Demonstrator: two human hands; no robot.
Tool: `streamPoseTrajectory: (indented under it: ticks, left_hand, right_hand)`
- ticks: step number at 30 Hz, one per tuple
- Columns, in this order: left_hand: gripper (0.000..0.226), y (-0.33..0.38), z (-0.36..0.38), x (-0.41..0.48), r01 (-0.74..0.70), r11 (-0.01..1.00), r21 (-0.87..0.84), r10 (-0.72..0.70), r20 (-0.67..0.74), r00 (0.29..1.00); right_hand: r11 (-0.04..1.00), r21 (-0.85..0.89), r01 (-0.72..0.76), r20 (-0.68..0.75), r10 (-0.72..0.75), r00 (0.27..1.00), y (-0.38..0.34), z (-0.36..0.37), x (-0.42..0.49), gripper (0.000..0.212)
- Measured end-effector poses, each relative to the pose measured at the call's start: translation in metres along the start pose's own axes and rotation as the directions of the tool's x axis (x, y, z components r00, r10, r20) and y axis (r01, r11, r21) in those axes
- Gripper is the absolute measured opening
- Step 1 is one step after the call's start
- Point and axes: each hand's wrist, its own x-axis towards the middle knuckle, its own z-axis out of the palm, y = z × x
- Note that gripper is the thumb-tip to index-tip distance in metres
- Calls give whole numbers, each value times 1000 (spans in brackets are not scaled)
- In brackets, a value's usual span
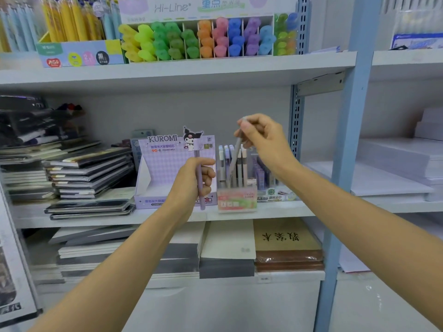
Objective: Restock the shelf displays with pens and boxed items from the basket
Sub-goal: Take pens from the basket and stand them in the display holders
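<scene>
Right grip point(263, 142) pinches a grey pen point(236, 154) by its top end, with the tip angled down among the pens standing in the pink display box point(237, 203) on the middle shelf point(275, 212). Left grip point(187, 185) is curled round a lilac pen point(199, 188), held upright before the Kuromi box point(163, 159). Restocking looks midway: neither pen is placed yet, and the basket is out of view.
</scene>
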Motion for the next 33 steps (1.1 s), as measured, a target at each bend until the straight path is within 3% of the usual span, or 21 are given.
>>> streamPoseTrajectory:
  ticks: [4, 10, 18, 27, 30, 33]
  left_hand:
    - [28, -9, -6, 0, -48, 995, 86, 45, 35, 998]
    - [29, -19, -12, -3, -158, 964, 215, 141, 96, 985]
    - [14, -30, -14, 4, -74, 987, 140, 61, 95, 994]
    - [20, -30, -10, 1, -118, 987, 113, 105, 115, 988]
    - [20, -27, -7, -1, -141, 979, 145, 125, 118, 985]
    - [21, -24, -1, -1, -174, 967, 185, 151, 132, 980]
  right_hand:
    - [1000, -21, -6, -106, 4, 994, 14, -5, 10, 15]
    - [982, -181, -53, 24, 59, 998, 47, 11, 4, 14]
    - [965, -260, -23, 168, 69, 983, 46, 14, 10, 11]
    - [870, -489, 54, 67, -24, 997, 52, 25, 7, 11]
    - [919, -394, 20, 22, -13, 1000, 40, 20, 6, 16]
    - [986, -157, -55, 175, 83, 981, 24, 16, -1, 21]
